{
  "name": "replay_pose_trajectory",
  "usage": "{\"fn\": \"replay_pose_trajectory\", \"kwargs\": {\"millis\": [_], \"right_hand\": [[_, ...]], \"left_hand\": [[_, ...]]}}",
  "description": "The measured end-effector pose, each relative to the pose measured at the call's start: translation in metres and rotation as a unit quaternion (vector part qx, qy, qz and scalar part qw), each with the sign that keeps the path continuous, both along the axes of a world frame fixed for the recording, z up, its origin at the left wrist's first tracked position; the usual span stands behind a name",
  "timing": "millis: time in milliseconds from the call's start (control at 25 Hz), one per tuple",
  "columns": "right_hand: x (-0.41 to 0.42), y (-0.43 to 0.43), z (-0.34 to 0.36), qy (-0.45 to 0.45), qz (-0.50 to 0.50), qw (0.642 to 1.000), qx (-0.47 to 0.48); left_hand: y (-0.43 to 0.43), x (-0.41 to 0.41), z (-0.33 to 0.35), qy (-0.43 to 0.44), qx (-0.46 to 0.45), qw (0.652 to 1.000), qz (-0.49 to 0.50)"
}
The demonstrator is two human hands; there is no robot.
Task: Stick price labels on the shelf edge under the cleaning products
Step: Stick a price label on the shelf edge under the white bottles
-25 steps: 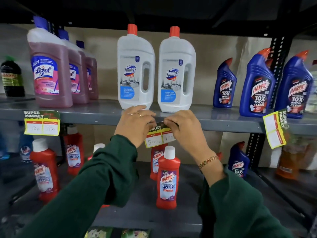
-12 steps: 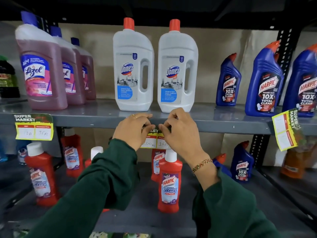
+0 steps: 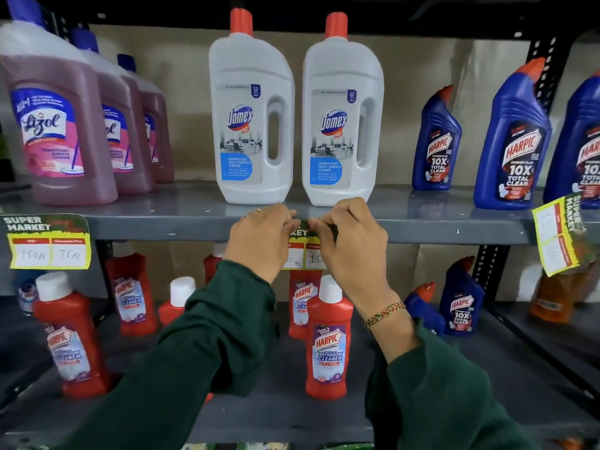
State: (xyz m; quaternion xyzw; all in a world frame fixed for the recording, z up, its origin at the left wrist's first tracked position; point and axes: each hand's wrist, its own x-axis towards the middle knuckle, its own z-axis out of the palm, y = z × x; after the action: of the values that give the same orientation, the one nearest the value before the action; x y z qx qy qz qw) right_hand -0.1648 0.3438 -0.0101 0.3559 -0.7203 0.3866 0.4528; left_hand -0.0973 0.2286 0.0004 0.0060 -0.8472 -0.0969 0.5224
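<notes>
A yellow and green price label (image 3: 305, 251) lies against the grey shelf edge (image 3: 162, 226), right under two white Domex bottles (image 3: 251, 115). My left hand (image 3: 259, 240) and my right hand (image 3: 349, 245) both pinch its top corners with fingertips pressed on the shelf edge. The hands hide most of the label. Another price label (image 3: 48, 241) hangs flat on the edge at the left, under the pink Lizol bottles (image 3: 55, 125). A third label (image 3: 556, 237) hangs tilted at the right, under the blue Harpic bottles (image 3: 511, 144).
Red Harpic bathroom cleaner bottles (image 3: 328, 339) stand on the lower shelf below my hands. Blue Harpic bottles (image 3: 461, 303) and an orange bottle (image 3: 552, 297) stand lower right. A black perforated upright (image 3: 490, 264) runs down the right side.
The view has moved closer to the shelf. Both hands have raised the label from hanging tilted below the edge to lying straight against it.
</notes>
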Motion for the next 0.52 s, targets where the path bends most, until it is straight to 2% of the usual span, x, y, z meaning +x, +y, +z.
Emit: {"fn": "replay_pose_trajectory", "kwargs": {"millis": [200, 360, 520], "right_hand": [[0.000, -0.004, 0.003, -0.003, 0.008, 1.000, -0.002], [-0.001, -0.001, 0.004, -0.072, 0.012, 0.997, -0.003], [-0.012, 0.004, 0.001, -0.051, -0.067, 0.996, 0.035]], "left_hand": [[-0.004, -0.001, 0.004, -0.045, 0.000, 0.999, 0.008], [-0.008, -0.004, 0.006, -0.048, 0.063, 0.997, -0.018], [-0.007, -0.013, -0.009, -0.029, -0.088, 0.993, 0.078]]}}
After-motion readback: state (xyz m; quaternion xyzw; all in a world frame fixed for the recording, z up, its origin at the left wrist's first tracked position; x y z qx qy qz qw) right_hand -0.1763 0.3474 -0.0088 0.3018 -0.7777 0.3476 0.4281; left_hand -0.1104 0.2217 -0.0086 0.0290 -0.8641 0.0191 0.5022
